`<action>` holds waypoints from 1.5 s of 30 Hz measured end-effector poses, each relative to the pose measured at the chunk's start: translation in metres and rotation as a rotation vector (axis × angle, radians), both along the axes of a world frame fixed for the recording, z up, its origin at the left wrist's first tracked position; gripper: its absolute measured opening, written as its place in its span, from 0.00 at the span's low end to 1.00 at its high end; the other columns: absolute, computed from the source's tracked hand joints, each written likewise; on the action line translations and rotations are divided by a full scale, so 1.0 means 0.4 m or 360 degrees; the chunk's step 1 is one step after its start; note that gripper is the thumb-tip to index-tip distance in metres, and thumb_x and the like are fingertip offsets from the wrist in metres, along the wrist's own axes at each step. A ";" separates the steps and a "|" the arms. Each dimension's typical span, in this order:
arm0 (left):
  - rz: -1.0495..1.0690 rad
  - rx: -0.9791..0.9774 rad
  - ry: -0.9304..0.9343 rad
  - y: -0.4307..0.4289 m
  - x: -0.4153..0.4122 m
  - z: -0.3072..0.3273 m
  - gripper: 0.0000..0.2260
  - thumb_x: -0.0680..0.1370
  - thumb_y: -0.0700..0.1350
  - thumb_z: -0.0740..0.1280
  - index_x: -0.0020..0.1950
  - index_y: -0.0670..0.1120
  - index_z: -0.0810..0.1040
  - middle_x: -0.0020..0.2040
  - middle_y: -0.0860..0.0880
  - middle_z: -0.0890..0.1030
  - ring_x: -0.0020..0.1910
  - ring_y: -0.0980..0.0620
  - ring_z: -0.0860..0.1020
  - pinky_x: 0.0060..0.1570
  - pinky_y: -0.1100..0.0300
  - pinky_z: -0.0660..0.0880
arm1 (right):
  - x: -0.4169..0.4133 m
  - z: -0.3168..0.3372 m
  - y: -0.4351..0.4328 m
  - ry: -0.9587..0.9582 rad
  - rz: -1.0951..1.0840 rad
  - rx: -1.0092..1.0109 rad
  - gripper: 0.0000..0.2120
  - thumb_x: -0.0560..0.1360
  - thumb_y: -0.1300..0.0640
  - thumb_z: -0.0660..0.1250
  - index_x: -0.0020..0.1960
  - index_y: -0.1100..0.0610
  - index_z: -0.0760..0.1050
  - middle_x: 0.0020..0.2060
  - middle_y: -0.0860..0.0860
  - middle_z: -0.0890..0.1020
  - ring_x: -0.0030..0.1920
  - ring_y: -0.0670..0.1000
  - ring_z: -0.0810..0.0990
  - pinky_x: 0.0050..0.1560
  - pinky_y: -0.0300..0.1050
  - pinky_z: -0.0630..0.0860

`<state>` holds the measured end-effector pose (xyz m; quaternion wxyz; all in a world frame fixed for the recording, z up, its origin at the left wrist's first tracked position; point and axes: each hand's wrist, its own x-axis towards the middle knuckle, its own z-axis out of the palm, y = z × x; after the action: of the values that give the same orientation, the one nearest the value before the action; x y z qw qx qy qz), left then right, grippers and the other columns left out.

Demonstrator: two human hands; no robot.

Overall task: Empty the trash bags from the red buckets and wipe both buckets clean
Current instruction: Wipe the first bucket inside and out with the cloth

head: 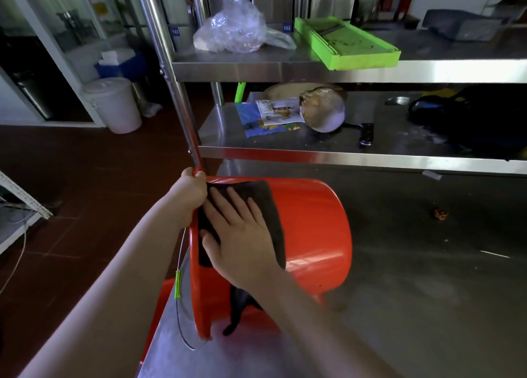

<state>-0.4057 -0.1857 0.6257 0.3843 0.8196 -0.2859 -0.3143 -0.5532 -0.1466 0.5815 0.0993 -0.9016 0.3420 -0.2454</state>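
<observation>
Shiny plastic and brushed steel pretty much everywhere

The red bucket (313, 220) is smooth glossy plastic with bright glints on its side, and the dark cloth (265, 203) on it looks soft and matt. Its handle (178, 285) is thin metal wire with a green plastic sleeve. The desk (427, 263) is dull brushed steel, smudgy and scuffed; the shelf (285, 71) edge is shinier steel. Up top there's a crinkly clear plastic bag (231, 29) and a matt green plastic slicer (348, 41).

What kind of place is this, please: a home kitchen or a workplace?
Most likely a commercial kitchen's preparation area. The signs: a stainless steel worktable with steel shelves above it, a green plastic vegetable slicer on the upper shelf, and a soiled metal saucepan on the lower one.
</observation>
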 end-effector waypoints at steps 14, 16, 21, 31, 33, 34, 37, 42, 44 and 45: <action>0.0070 -0.0064 -0.0064 -0.011 -0.003 -0.009 0.23 0.83 0.54 0.52 0.78 0.51 0.58 0.70 0.44 0.70 0.60 0.46 0.70 0.52 0.53 0.66 | -0.202 -0.027 -0.177 0.0106 -0.0505 0.0219 0.25 0.80 0.46 0.55 0.76 0.47 0.60 0.77 0.46 0.60 0.77 0.51 0.56 0.75 0.53 0.54; 0.0077 -0.0097 0.0013 -0.007 -0.001 -0.001 0.24 0.82 0.55 0.53 0.77 0.51 0.60 0.66 0.47 0.71 0.60 0.46 0.72 0.56 0.52 0.69 | -0.096 -0.009 -0.092 0.0104 -0.0224 0.0081 0.27 0.78 0.45 0.54 0.76 0.48 0.60 0.76 0.47 0.62 0.77 0.52 0.57 0.75 0.54 0.55; -0.0002 -0.0170 -0.0142 0.104 -0.061 -0.009 0.27 0.80 0.62 0.54 0.78 0.60 0.54 0.66 0.42 0.75 0.59 0.45 0.77 0.52 0.57 0.70 | -0.005 0.009 -0.071 0.0090 -0.0227 0.0122 0.26 0.80 0.42 0.53 0.77 0.45 0.56 0.77 0.45 0.58 0.78 0.49 0.52 0.76 0.51 0.46; -0.0128 -0.0540 -0.0342 0.225 -0.115 -0.072 0.22 0.83 0.56 0.53 0.75 0.69 0.52 0.28 0.49 0.75 0.20 0.57 0.69 0.21 0.63 0.69 | -0.183 -0.027 -0.249 0.0101 -0.0501 0.0300 0.24 0.80 0.42 0.55 0.75 0.46 0.62 0.76 0.45 0.61 0.77 0.48 0.56 0.76 0.50 0.52; -0.0146 -0.0500 -0.0285 0.207 -0.103 -0.067 0.21 0.83 0.56 0.53 0.75 0.69 0.52 0.33 0.46 0.77 0.23 0.54 0.70 0.22 0.63 0.70 | -0.257 -0.035 -0.280 0.0142 -0.0648 0.0447 0.24 0.81 0.42 0.54 0.75 0.45 0.62 0.76 0.44 0.60 0.77 0.47 0.54 0.76 0.51 0.51; -0.0142 -0.0486 -0.0261 0.200 -0.101 -0.065 0.21 0.83 0.57 0.52 0.75 0.69 0.52 0.34 0.45 0.77 0.24 0.54 0.71 0.22 0.63 0.70 | -0.277 -0.036 -0.284 0.0147 -0.0693 0.0504 0.24 0.81 0.43 0.53 0.76 0.45 0.62 0.76 0.43 0.60 0.77 0.47 0.54 0.76 0.52 0.51; -0.0106 -0.0436 -0.0218 0.169 -0.099 -0.052 0.20 0.82 0.58 0.52 0.74 0.69 0.54 0.37 0.51 0.78 0.28 0.54 0.74 0.23 0.63 0.71 | -0.229 -0.018 -0.236 0.0156 -0.0679 0.0314 0.23 0.80 0.43 0.54 0.74 0.46 0.65 0.75 0.45 0.64 0.76 0.50 0.59 0.75 0.52 0.56; -0.0049 -0.0358 -0.0206 0.125 -0.071 -0.030 0.21 0.83 0.55 0.53 0.76 0.64 0.56 0.65 0.45 0.76 0.57 0.46 0.77 0.51 0.59 0.69 | -0.002 -0.012 -0.004 0.0023 -0.0110 -0.0006 0.28 0.76 0.44 0.54 0.76 0.47 0.61 0.75 0.46 0.64 0.76 0.51 0.58 0.74 0.55 0.54; -0.0079 -0.0320 -0.0208 0.125 -0.055 -0.023 0.22 0.82 0.56 0.53 0.76 0.63 0.56 0.66 0.44 0.75 0.54 0.47 0.76 0.52 0.57 0.70 | -0.003 -0.012 -0.010 0.0023 -0.0030 0.0002 0.28 0.77 0.43 0.54 0.76 0.47 0.60 0.76 0.46 0.62 0.77 0.50 0.57 0.75 0.53 0.53; -0.0091 -0.0304 -0.0207 0.127 -0.048 -0.018 0.22 0.82 0.56 0.53 0.76 0.63 0.56 0.64 0.44 0.76 0.50 0.48 0.76 0.49 0.57 0.71 | -0.023 -0.013 -0.036 0.0047 -0.0024 -0.0021 0.28 0.77 0.42 0.54 0.76 0.47 0.60 0.76 0.47 0.62 0.77 0.50 0.57 0.75 0.53 0.53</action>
<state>-0.4251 -0.1349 0.6185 0.4321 0.7895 -0.3621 -0.2426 -0.5624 -0.1608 0.5762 0.0866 -0.9031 0.3486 -0.2352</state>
